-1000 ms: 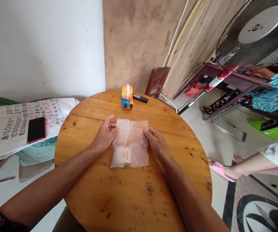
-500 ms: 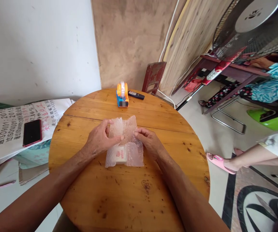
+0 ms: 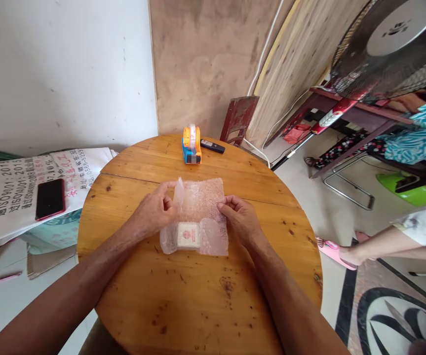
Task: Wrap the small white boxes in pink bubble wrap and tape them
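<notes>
A sheet of bubble wrap (image 3: 203,197) lies opened out on the round wooden table (image 3: 183,301). On its near part rests a small white square box (image 3: 188,235) with red print, its sides partly covered by folded wrap. My left hand (image 3: 159,207) pinches the sheet's left edge, which stands up beside the fingers. At the right edge, my right hand (image 3: 240,217) grips the wrap between thumb and fingers. Beyond the sheet stands an orange and blue tape dispenser (image 3: 192,144) with a roll of tape, and a black remote-like object (image 3: 213,146) lies beside it.
On the left, a phone (image 3: 50,198) lies on printed white sacks (image 3: 16,187). A red-brown chair (image 3: 238,118) stands behind the table. To the right are a standing fan (image 3: 394,44), a green basin (image 3: 407,190) and a person's foot in a pink slipper (image 3: 334,252).
The far part of the bubble wrap has been spread wider, its right side drawn rightward by my right hand. The white box now shows more fully. The view has shifted slightly.
</notes>
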`<state>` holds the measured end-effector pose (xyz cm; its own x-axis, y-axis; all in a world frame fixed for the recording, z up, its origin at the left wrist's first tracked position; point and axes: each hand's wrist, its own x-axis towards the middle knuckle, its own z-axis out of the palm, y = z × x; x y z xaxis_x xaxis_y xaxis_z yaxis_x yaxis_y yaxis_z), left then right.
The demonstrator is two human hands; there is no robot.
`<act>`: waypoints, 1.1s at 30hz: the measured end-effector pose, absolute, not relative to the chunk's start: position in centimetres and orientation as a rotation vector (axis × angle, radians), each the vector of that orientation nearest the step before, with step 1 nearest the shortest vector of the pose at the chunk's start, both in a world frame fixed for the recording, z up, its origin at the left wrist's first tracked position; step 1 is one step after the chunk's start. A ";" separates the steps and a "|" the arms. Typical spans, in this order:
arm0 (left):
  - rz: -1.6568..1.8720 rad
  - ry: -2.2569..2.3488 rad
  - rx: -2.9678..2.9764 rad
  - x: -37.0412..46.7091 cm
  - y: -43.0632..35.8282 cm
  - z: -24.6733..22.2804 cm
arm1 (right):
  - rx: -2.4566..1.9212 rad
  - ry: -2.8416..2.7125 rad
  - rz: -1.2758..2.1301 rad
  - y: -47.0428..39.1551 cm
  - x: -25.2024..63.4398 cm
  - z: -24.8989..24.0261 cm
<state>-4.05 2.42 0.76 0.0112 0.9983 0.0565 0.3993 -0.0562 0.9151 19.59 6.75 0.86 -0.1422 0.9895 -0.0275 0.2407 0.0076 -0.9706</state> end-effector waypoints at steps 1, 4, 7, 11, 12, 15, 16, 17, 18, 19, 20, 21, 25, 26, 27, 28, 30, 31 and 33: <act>1.062 1.481 1.511 -4.3 2.6 0.8 | -1.342 -1.505 1.164 6.8 19.8 0.9; 1.184 1.564 1.400 -5.0 3.0 1.2 | -1.413 -1.556 1.084 7.1 20.5 1.2; 1.322 1.638 1.358 -5.3 3.1 1.6 | -1.467 -1.635 0.999 7.5 21.3 1.5; 1.142 1.641 1.483 -4.8 2.7 1.9 | -1.481 -1.695 1.000 7.9 21.9 1.5; 1.035 1.667 1.533 -4.6 2.5 1.9 | -1.482 -1.698 1.014 7.9 21.9 1.5; 0.856 1.726 1.622 -4.2 2.3 1.6 | -1.477 -1.715 1.007 8.0 21.9 1.2; 0.870 1.710 1.621 -4.2 2.4 1.4 | -1.472 -1.721 0.998 8.0 21.9 1.1; 0.907 1.680 1.607 -4.3 2.5 1.1 | -1.467 -1.726 0.982 8.0 21.9 1.1; 0.960 1.647 1.581 -4.5 2.7 0.9 | -1.461 -1.729 0.958 8.1 21.9 1.1; 1.011 1.616 1.551 -4.6 2.9 0.6 | -1.456 -1.728 0.924 8.1 22.0 1.1; 1.050 1.598 1.524 -4.8 3.2 0.3 | -1.452 -1.722 0.881 8.2 22.0 1.1; 1.072 1.601 1.506 -5.0 3.5 0.0 | -1.451 -1.719 0.834 8.3 22.1 1.0; 1.200 1.792 1.560 -5.2 3.7 0.1 | -1.487 -1.761 0.701 8.7 22.1 0.6; 1.274 1.829 1.616 -5.1 3.5 0.4 | -1.500 -1.779 0.688 8.8 22.1 0.5; 1.345 1.833 1.698 -4.9 3.2 0.8 | -1.512 -1.792 0.679 8.9 22.1 0.3; 1.391 1.792 1.815 -4.7 2.8 1.2 | -1.521 -1.800 0.671 8.9 22.0 0.2; 1.343 1.606 2.085 -4.2 1.9 2.2 | -1.535 -1.813 0.654 9.0 22.0 -0.1; 1.256 1.500 2.215 -4.0 1.6 2.7 | -1.542 -1.816 0.642 9.0 22.0 -0.2; 0.994 1.404 2.362 -3.7 1.1 3.4 | -1.559 -1.834 0.603 9.0 22.0 -0.4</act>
<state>-3.65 1.11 3.39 0.3149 0.8415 0.4390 0.6935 -0.5198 0.4990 22.01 8.96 -0.41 -0.0836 0.9802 0.1797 0.6823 0.1877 -0.7065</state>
